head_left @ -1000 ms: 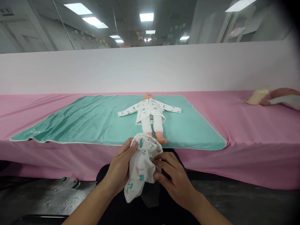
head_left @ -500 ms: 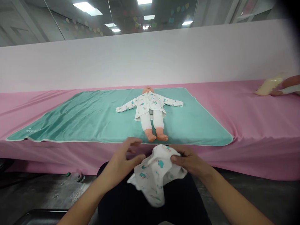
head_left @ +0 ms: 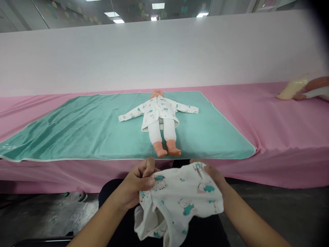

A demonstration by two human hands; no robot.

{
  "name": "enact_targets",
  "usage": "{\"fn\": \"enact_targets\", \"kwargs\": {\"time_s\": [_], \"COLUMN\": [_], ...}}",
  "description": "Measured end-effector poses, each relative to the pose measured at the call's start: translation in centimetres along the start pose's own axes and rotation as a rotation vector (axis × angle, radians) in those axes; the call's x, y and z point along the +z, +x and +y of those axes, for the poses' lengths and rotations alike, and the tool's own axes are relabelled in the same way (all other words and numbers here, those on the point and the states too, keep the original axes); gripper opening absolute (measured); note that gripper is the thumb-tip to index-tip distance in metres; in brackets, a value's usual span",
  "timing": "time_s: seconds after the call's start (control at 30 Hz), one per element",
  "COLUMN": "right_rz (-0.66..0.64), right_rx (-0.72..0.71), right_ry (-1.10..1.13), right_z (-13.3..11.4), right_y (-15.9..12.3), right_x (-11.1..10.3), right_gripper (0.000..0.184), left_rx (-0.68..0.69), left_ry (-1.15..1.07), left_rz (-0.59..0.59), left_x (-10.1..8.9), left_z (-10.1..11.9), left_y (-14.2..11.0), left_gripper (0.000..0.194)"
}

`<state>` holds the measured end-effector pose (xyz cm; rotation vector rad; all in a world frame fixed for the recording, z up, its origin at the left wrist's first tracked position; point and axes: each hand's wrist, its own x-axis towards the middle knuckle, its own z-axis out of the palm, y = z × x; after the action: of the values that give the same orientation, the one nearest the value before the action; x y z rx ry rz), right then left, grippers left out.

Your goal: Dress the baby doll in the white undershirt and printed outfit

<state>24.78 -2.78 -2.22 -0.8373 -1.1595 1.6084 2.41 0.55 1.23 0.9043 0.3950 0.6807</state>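
A small white baby garment (head_left: 177,195) with green animal prints is stretched between my hands above my lap. My left hand (head_left: 140,183) is closed on its left upper edge, thumb in front and fingers curled. At the other end, my right hand (head_left: 214,175) grips the upper right corner, its fingers partly hidden by the cloth. Just beyond lies a baby doll (head_left: 157,132) on its back, feet towards me. It wears a matching printed jacket (head_left: 160,109), arms spread, with white cloth on its legs.
Under the doll, a green blanket (head_left: 97,130) covers part of the pink-draped table (head_left: 277,127). A bottle of pale liquid (head_left: 293,88) lies at the right, beside part of another doll (head_left: 318,87). Clear plastic bottles (head_left: 77,196) lie on the floor at lower left.
My left hand, apart from the garment earlier, has taken hold of its edge. The crumpled cloth is now pulled out wider between both hands. The view has tilted down slightly.
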Motion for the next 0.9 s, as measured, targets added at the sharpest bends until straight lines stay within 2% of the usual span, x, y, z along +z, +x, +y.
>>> {"fn": "enact_targets", "kwargs": {"time_s": [0.13,0.2,0.27,0.4,0.47,0.53,0.7,0.8,0.83,0.9], "right_rz": [-0.472,-0.555,-0.464,-0.017,0.098,0.060,-0.169,-0.271,-0.287,-0.302], "right_rx": [0.302,0.337,0.248,0.064,0.063,0.110,0.186,0.254,0.301,0.385], "right_ry": [-0.191,-0.301,-0.223,0.168,0.291,0.339,0.292,0.094,0.017,-0.074], "right_z": [0.0,0.0,0.1,1.3,2.4,3.5,4.4,4.0,3.9,3.6], "right_y": [0.2,0.4,0.7,1.5,1.7,1.8,1.4,0.9,0.8,0.5], "right_x": [0.8,1.1,1.0,0.4,0.6,1.3,2.7,2.8,2.8,2.7], "right_gripper": [0.045,0.035,0.030,0.029,0.030,0.035,0.055,0.048,0.043,0.037], "left_rx": [0.013,0.008,-0.069,-0.349,-0.386,-0.348,-0.214,-0.158,-0.152,-0.176], "left_ry": [-0.016,-0.026,0.017,0.349,0.424,0.364,0.173,0.054,0.011,-0.073], "left_rz": [0.159,0.232,0.207,-0.034,-0.061,0.014,0.307,0.488,0.511,0.485], "left_x": [0.9,1.1,1.1,0.8,0.7,0.5,-0.5,-0.7,-0.8,-0.8], "left_z": [0.6,0.8,0.9,0.5,-0.1,-1.0,-2.6,-2.7,-2.7,-2.8], "left_y": [1.1,1.5,1.6,0.9,0.5,0.4,0.5,0.6,0.6,0.5], "left_gripper": [0.042,0.035,0.028,0.035,0.038,0.035,0.022,0.017,0.017,0.018]}}
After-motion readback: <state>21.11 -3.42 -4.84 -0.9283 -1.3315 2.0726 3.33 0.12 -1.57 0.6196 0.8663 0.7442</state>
